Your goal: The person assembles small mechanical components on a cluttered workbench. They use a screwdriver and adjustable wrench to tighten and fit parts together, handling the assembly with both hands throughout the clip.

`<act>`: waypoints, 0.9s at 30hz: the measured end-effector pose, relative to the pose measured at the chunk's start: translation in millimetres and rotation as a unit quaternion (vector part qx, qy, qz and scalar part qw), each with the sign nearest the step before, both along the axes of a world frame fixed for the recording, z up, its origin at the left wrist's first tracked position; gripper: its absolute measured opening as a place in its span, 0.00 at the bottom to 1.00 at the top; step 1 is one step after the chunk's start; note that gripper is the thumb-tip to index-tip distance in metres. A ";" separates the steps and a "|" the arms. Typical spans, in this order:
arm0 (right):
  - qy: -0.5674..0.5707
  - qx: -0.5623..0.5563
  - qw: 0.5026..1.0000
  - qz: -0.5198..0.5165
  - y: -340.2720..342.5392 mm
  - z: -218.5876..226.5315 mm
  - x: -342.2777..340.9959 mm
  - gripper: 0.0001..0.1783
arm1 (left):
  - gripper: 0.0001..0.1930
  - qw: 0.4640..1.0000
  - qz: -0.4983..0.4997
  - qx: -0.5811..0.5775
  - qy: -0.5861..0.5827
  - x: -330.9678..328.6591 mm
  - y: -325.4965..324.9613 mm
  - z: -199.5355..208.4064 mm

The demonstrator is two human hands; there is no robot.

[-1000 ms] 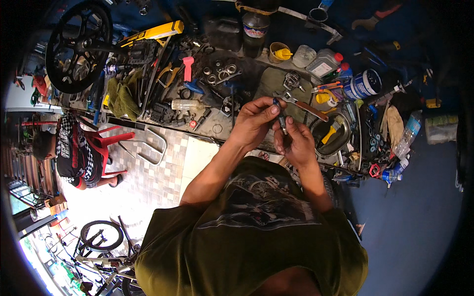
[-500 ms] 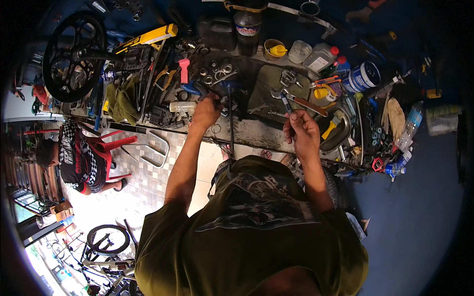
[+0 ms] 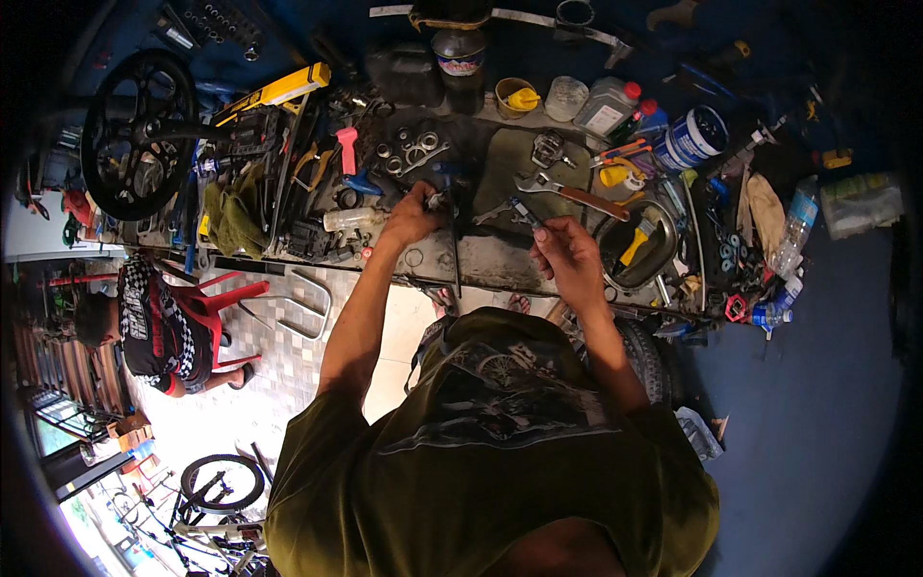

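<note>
Head view: My right hand is clamped, thumb against fingers, on a slim dark metal cylinder, held over the grimy grey desk, its free end pointing far and left. My left hand is down just left of a long dark metal rod; I cannot tell whether its fingers grip anything. Judgement: pinch the cylinder firmly near its base, and work the left fingertips slowly, without knocking the rod.
</note>
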State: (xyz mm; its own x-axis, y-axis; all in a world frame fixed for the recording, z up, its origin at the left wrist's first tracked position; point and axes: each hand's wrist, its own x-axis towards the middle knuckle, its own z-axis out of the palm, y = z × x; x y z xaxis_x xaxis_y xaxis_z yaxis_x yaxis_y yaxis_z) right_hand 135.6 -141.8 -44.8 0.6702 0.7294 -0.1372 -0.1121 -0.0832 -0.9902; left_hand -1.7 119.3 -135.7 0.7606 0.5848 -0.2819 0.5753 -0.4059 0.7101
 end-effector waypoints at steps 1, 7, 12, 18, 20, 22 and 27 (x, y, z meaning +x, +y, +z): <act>0.010 0.003 1.000 -0.007 -0.7 -0.1 0.2 0.12 | 0.27 0.999 0.023 -0.046 0.017 7.8 -5.9 19.9; 0.000 -0.008 1.000 0.017 3.4 -5.6 5.8 0.12 | 0.26 0.981 0.061 0.180 -0.021 0.8 34.5 -19.1; -0.133 -0.003 0.991 0.001 7.0 -23.6 11.9 0.13 | 0.21 0.960 0.220 0.135 -0.105 -9.0 45.0 53.6; -0.341 -0.006 0.939 0.035 25.8 63.2 3.5 0.14 | 0.15 0.750 0.292 -0.478 -0.351 -15.6 -18.2 127.9; -0.411 0.002 0.910 0.048 30.7 80.9 2.8 0.14 | 0.15 0.708 0.253 -0.533 -0.388 -13.4 -30.8 128.7; -0.484 0.036 0.873 0.049 35.5 87.4 5.7 0.14 | 0.16 0.665 0.225 -0.576 -0.420 -8.8 -41.5 131.2; -0.527 0.029 0.846 0.072 38.1 99.0 7.4 0.13 | 0.18 0.687 0.247 -0.542 -0.416 1.8 -58.5 140.0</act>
State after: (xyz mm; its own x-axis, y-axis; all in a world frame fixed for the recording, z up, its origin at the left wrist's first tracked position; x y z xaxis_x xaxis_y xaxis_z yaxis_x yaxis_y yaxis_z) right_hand 143.0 -103.7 54.2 0.3010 0.7988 0.5209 0.8435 0.0318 -0.5362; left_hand 0.1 60.8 4.3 0.7065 0.6190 -0.3430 -0.3363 0.7201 0.6069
